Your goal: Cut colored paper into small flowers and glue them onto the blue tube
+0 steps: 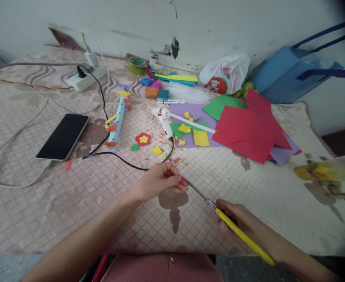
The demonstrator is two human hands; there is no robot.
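Observation:
In my right hand [234, 217] is a pair of scissors [239, 233] with a long yellow handle, seen almost edge-on. Their metal blades point up and left toward my left hand [163, 178]. Its fingers pinch a small red piece [182, 180], which meets the blade tips; most of the piece is hidden. Beyond my left hand lie a red flower with a yellow center [143, 139], a green leaf shape [135, 147] and a yellow square [157, 150]. A white glue gun [166, 123] with a clear stick rests farther back, its black cord running left.
A phone [63, 136] charges at left, near a power strip [86, 78]. A decorated light blue strip [118, 119] lies mid-table. Red sheets [247, 133] cover other colored sheets at right. A blue bag [290, 72] and a plastic bag [227, 72] stand behind; a clear container [327, 170] is far right.

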